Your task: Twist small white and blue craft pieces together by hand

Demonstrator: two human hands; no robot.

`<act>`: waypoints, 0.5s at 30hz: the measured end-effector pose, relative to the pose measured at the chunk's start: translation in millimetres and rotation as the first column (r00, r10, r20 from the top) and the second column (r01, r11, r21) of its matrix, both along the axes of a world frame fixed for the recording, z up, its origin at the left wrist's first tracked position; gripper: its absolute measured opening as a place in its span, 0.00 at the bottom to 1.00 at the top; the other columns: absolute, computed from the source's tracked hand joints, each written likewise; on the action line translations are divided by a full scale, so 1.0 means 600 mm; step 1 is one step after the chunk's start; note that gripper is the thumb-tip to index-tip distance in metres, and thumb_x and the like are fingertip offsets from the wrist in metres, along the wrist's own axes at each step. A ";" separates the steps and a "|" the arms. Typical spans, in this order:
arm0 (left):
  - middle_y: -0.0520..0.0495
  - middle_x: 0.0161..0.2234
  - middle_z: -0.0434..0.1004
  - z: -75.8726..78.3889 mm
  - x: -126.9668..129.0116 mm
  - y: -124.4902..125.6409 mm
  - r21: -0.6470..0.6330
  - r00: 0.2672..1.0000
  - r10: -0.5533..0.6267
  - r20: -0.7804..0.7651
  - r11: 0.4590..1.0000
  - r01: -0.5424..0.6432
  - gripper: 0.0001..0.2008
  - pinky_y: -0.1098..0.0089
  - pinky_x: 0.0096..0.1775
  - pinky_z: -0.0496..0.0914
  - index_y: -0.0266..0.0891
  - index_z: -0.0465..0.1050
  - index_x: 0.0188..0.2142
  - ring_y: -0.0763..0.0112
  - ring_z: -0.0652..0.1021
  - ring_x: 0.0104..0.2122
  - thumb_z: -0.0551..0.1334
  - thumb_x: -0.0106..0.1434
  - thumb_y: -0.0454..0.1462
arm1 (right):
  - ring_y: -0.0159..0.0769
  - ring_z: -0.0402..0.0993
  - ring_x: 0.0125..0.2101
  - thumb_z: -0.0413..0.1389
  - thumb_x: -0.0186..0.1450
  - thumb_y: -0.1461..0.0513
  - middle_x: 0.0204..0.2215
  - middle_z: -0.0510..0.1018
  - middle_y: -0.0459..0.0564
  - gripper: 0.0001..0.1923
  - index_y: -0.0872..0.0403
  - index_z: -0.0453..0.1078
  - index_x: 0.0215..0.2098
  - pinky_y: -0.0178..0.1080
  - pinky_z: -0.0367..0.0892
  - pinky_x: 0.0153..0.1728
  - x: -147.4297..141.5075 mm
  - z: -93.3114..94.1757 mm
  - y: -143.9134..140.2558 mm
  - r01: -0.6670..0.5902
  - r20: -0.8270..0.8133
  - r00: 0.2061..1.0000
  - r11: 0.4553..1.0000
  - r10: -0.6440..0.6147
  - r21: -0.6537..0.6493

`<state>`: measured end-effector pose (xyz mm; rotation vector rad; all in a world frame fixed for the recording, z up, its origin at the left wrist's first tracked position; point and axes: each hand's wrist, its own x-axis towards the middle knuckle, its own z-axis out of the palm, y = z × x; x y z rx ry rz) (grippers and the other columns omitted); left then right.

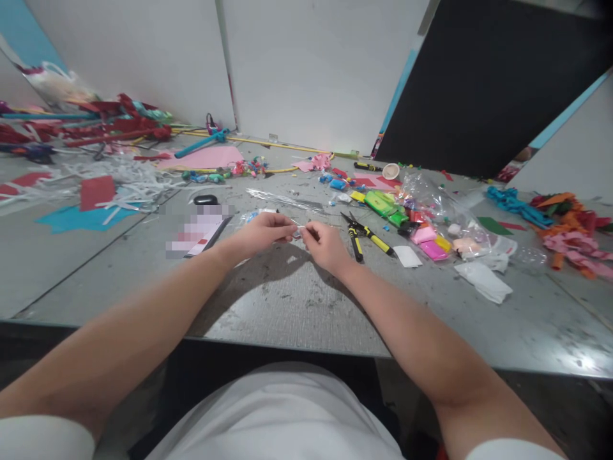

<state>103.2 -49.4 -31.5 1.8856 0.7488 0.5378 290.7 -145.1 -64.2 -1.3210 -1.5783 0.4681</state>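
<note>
Clear bag [433, 211] of coloured clay blocks [433, 249]

The left hand [261, 235] and the right hand [326, 246] meet over the middle of the table [287, 313], pinching a small piece [299, 232] between them. Just right of the right hand lie the cutters [366, 237], with a heap of clay blocks [431, 239] beyond them. Paper scraps [96, 191] lie far left, paper strips [569, 236] far right
</note>
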 end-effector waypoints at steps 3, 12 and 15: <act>0.50 0.36 0.80 -0.002 -0.001 0.004 0.020 1.000 0.006 0.002 1.000 -0.006 0.12 0.64 0.42 0.79 0.35 0.78 0.42 0.69 0.80 0.36 0.67 0.75 0.44 | 0.34 0.69 0.26 0.52 0.74 0.39 0.24 0.73 0.44 0.27 0.51 0.70 0.34 0.36 0.65 0.31 -0.001 -0.003 0.000 -0.036 -0.077 0.996 0.999 0.033 -0.030; 0.50 0.37 0.80 0.012 -0.005 -0.008 0.060 0.999 -0.034 0.020 0.998 0.033 0.11 0.64 0.41 0.78 0.35 0.79 0.44 0.70 0.80 0.35 0.68 0.74 0.42 | 0.35 0.71 0.30 0.61 0.65 0.39 0.27 0.73 0.45 0.25 0.51 0.73 0.36 0.36 0.65 0.31 -0.004 -0.004 0.002 -0.051 -0.196 0.980 0.998 0.045 -0.029; 0.50 0.36 0.80 0.015 -0.005 -0.011 0.067 0.999 -0.029 0.021 0.997 0.027 0.11 0.64 0.41 0.78 0.35 0.79 0.44 0.70 0.80 0.35 0.68 0.74 0.42 | 0.36 0.71 0.32 0.62 0.65 0.40 0.28 0.74 0.46 0.24 0.52 0.75 0.35 0.36 0.64 0.31 -0.003 -0.003 0.001 -0.053 -0.200 0.979 0.998 0.047 -0.025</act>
